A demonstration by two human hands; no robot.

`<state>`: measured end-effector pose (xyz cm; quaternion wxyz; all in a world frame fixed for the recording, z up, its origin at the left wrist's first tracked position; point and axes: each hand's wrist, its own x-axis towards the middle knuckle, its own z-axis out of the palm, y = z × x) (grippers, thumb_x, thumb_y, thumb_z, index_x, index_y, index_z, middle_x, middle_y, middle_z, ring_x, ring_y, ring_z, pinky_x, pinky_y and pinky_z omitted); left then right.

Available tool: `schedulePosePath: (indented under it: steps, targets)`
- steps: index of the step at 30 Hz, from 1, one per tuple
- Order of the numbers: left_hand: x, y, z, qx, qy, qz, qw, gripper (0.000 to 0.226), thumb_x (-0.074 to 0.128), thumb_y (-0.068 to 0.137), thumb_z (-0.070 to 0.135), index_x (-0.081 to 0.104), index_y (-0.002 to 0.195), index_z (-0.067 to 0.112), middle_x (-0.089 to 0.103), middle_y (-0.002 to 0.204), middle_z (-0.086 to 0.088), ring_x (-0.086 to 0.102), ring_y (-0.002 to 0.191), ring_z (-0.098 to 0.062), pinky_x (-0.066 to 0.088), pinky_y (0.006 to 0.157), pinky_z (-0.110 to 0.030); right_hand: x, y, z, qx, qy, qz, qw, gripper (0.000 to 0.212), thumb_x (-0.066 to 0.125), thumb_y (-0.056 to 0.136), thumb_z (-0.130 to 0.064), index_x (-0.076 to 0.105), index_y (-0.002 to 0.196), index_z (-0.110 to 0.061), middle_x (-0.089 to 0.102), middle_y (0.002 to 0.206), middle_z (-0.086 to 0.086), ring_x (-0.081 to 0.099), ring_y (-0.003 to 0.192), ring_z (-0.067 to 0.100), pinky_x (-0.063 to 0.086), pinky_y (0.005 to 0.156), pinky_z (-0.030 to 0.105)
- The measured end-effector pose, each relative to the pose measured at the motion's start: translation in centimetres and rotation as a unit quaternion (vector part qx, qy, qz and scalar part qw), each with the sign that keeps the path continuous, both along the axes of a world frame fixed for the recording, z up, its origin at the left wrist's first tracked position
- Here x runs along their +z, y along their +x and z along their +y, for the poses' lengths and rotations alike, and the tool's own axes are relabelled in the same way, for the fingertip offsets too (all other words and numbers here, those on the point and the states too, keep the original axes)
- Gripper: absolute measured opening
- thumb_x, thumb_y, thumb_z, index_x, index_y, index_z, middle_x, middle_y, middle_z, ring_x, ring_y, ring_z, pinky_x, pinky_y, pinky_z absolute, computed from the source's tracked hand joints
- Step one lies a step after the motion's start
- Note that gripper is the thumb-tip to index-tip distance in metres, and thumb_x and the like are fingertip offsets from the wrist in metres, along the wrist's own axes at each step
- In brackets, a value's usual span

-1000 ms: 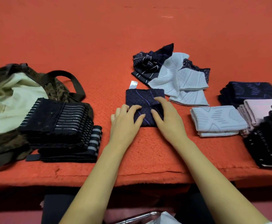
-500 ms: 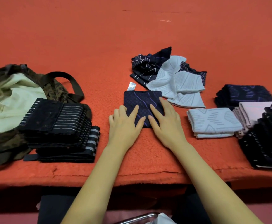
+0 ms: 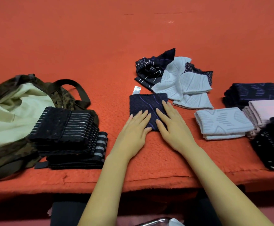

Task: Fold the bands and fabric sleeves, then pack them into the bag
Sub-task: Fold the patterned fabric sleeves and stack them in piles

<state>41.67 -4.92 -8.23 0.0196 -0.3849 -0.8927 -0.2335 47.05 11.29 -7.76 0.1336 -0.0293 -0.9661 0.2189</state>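
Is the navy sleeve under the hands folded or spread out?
Folded: the navy sleeve lies as a compact square, with the left hand and right hand pressing it flat.

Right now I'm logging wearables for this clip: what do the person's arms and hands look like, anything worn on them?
The left hand and right hand are bare, and so are both forearms down to the frame's edge: no sleeves, gloves, watch, bracelet or rings show. The fingernails look plain, without bright polish.

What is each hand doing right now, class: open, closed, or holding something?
Left hand: open, pressing flat on the folded navy sleeve.
Right hand: open, pressing flat on the same sleeve.
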Motion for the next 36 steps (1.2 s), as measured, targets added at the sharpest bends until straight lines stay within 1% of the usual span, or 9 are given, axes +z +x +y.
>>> schedulePosePath:
  steps: [3, 7, 12, 15, 18, 23, 25, 31, 36]
  targets:
    - [0.0, -0.2, 0.1, 0.013, 0.055, -0.029, 0.998, 0.043, 0.043, 0.1, 0.022, 0.039, 0.142, 0.014, 0.033, 0.151, 0.001, 0.022, 0.143, -0.011, 0.004, 0.116, -0.022, 0.2, 0.7, -0.2, 0.039, -0.044, 0.038, 0.998, 0.057, 0.034, 0.091, -0.048, 0.055, 0.131, -0.013, 0.04, 0.148, 0.001, 0.024, 0.14, 0.006, 0.01, 0.116, 0.022]
    - [0.5, -0.4, 0.0, 0.034, 0.091, -0.056, 0.994, 0.035, 0.044, 0.1, 0.021, 0.053, 0.132, 0.013, 0.046, 0.144, 0.001, 0.033, 0.137, -0.009, 0.01, 0.112, -0.015, 0.3, 0.7, 0.0, 0.048, -0.065, 0.028, 0.996, 0.044, 0.058, 0.09, -0.036, 0.059, 0.126, -0.01, 0.053, 0.137, 0.002, 0.041, 0.133, 0.015, 0.019, 0.113, 0.024]
    - [1.3, 0.2, -0.1, 0.075, 0.179, -0.036, 0.98, 0.04, 0.044, 0.088, 0.048, 0.067, 0.103, 0.02, 0.068, 0.105, 0.009, 0.061, 0.099, -0.009, 0.045, 0.087, -0.026, 0.7, 0.7, -0.2, 0.005, -0.098, 0.042, 0.994, 0.049, 0.039, 0.088, -0.048, 0.065, 0.113, -0.015, 0.067, 0.113, 0.001, 0.059, 0.107, 0.02, 0.039, 0.095, 0.028]
    - [1.4, 0.2, -0.5, 0.074, 0.255, -0.043, 0.963, 0.021, 0.062, 0.084, 0.037, 0.065, 0.094, 0.019, 0.063, 0.093, 0.012, 0.057, 0.088, -0.002, 0.042, 0.079, -0.016, 0.8, 0.9, -0.1, -0.027, -0.11, 0.072, 0.991, 0.053, 0.031, 0.086, -0.053, 0.063, 0.103, -0.014, 0.069, 0.094, 0.004, 0.061, 0.089, 0.025, 0.043, 0.08, 0.037]
    - [1.5, 0.1, -0.6, 0.067, 0.273, -0.066, 0.957, 0.01, 0.063, 0.085, 0.02, 0.063, 0.096, 0.02, 0.062, 0.092, 0.015, 0.056, 0.087, -0.001, 0.042, 0.079, -0.017, 1.0, 1.0, -0.2, -0.052, -0.132, 0.094, 0.985, 0.052, 0.036, 0.085, -0.057, 0.064, 0.101, -0.016, 0.07, 0.087, 0.003, 0.064, 0.084, 0.024, 0.047, 0.075, 0.042]
    - [1.7, 0.9, 0.0, 0.11, 0.281, -0.058, 0.952, 0.016, 0.056, 0.087, 0.038, 0.061, 0.095, 0.025, 0.067, 0.091, 0.012, 0.063, 0.086, -0.016, 0.047, 0.079, -0.036, 1.3, 1.3, 0.0, -0.091, -0.242, 0.135, 0.957, 0.019, 0.065, 0.084, -0.038, 0.068, 0.091, -0.021, 0.07, 0.081, -0.009, 0.064, 0.076, 0.008, 0.048, 0.076, 0.037]
    - [1.4, 0.8, 0.3, 0.155, 0.252, -0.08, 0.952, 0.017, 0.056, 0.09, 0.039, 0.055, 0.095, 0.023, 0.068, 0.091, 0.007, 0.062, 0.088, -0.024, 0.047, 0.081, -0.04, 1.4, 1.2, 0.1, -0.099, -0.265, 0.131, 0.95, 0.014, 0.07, 0.082, -0.031, 0.065, 0.093, -0.024, 0.069, 0.085, -0.014, 0.063, 0.079, 0.004, 0.049, 0.08, 0.03]
    - [1.9, 0.6, 2.0, 0.264, 0.195, -0.103, 0.939, 0.03, 0.047, 0.096, 0.04, 0.047, 0.108, 0.013, 0.067, 0.093, -0.007, 0.06, 0.089, -0.03, 0.038, 0.067, -0.034, 1.2, 1.3, 0.1, -0.034, -0.287, 0.086, 0.953, 0.053, 0.065, 0.086, -0.016, 0.04, 0.131, -0.025, 0.064, 0.097, -0.012, 0.061, 0.091, -0.001, 0.043, 0.084, 0.012]
    - [1.9, 0.7, 1.6, 0.24, 0.237, -0.129, 0.932, 0.041, 0.045, 0.097, 0.04, 0.034, 0.131, 0.021, 0.066, 0.103, -0.01, 0.061, 0.095, -0.031, 0.046, 0.077, -0.038, 0.6, 0.6, 0.4, -0.062, -0.271, 0.091, 0.956, 0.059, 0.064, 0.088, -0.018, 0.031, 0.138, -0.018, 0.061, 0.088, -0.009, 0.062, 0.082, 0.009, 0.045, 0.077, 0.021]
